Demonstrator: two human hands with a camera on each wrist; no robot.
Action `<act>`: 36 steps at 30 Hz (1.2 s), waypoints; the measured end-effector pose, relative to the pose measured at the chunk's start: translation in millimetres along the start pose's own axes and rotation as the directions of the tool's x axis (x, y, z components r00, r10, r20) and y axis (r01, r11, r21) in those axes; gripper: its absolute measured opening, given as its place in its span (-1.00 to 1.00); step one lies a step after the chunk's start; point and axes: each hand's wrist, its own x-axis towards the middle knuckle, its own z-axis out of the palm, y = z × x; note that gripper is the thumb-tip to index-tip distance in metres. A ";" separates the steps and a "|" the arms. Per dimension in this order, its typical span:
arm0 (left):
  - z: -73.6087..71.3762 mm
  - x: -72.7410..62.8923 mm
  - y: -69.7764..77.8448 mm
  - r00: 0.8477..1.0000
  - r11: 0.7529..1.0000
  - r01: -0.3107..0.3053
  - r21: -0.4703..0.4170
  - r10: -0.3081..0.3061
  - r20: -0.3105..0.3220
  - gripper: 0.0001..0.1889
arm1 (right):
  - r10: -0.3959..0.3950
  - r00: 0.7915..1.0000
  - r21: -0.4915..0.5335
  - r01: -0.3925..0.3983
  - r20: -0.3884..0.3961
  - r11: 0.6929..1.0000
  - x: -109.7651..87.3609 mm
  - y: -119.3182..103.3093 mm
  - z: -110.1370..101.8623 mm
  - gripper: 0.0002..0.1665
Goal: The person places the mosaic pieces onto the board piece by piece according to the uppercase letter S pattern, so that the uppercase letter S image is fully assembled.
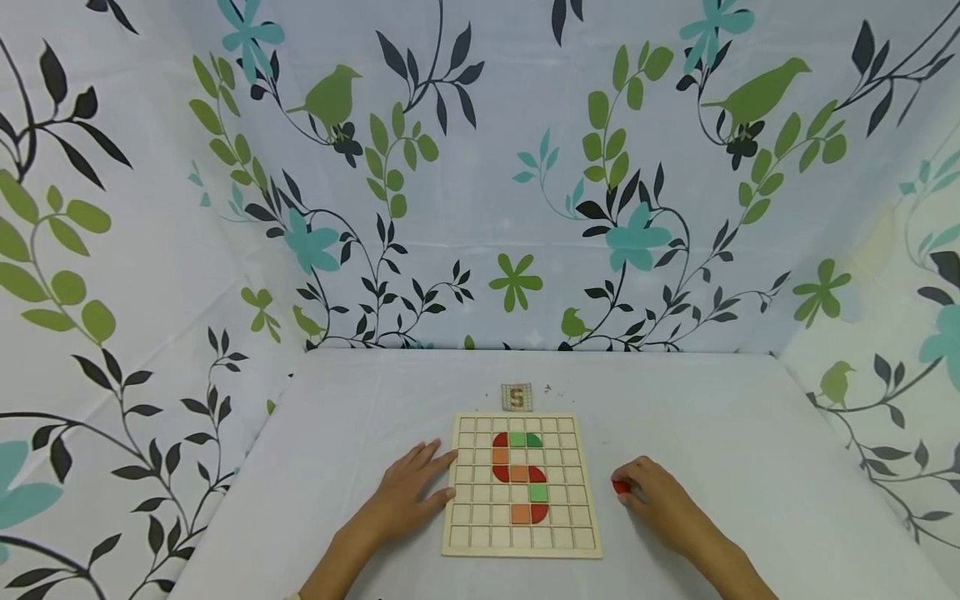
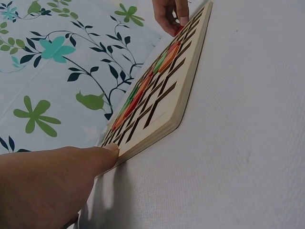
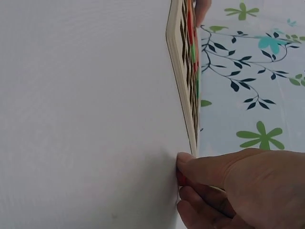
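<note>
A wooden grid board (image 1: 480,546) lies on the white table, with red, orange and green tiles set in an S shape in its cells. Several red tiles, such as this red tile (image 1: 539,514), have one rounded corner. My left hand (image 1: 408,492) rests at the board's left edge, fingers spread, and the thumb (image 2: 102,157) touches its rim. Right of the board, my right hand (image 1: 660,500) pinches a red tile (image 1: 621,487) between thumb and fingers, just above or on the table. In the right wrist view the fingers mostly cover this red tile (image 3: 181,179).
A small pattern card (image 1: 517,397) showing an S on a grid lies beyond the board's far edge. Tiny dark specks are near it. The white tabletop (image 1: 750,433) extends to both sides, bounded by a leaf-and-bird patterned cloth (image 1: 465,208) behind and at the sides.
</note>
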 end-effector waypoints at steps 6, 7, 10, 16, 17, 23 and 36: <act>-1.4 0.6 3.1 1.000 1.000 0.003 -0.004 -0.003 0.005 -0.36 | 0.018 0.999 -0.028 -0.019 -0.035 0.999 3.3 -4.0 6.4 -0.77; -1.6 0.7 3.0 1.000 1.000 0.006 -0.006 -0.006 0.006 -0.36 | 0.022 0.999 -0.034 -0.023 -0.039 0.999 5.1 -6.0 8.0 -0.77; -0.3 1.3 1.4 1.000 1.000 0.005 -0.001 -0.005 0.004 -0.36 | 0.027 0.998 -0.058 -0.030 -0.048 0.998 10.7 -12.1 12.0 -0.78; 2.4 1.9 -1.2 1.000 1.000 0.002 -0.004 -0.002 0.002 -0.36 | 0.018 0.998 -0.074 -0.022 -0.059 0.997 21.9 -19.6 13.7 -0.79; 2.3 1.7 -1.1 1.000 1.000 0.002 -0.007 -0.002 0.000 -0.36 | 0.023 0.998 -0.072 -0.028 -0.063 0.997 24.0 -21.0 14.1 -0.78; 1.1 0.2 -1.0 1.000 1.000 -0.002 0.004 0.002 -0.004 -0.36 | 0.047 0.998 -0.034 -0.049 -0.040 0.998 35.3 -38.2 21.9 -0.75; 1.8 -0.5 -1.4 1.000 1.000 0.004 -0.004 -0.004 -0.002 -0.35 | -0.101 0.995 0.055 0.100 0.011 0.993 44.1 -78.9 43.8 -0.78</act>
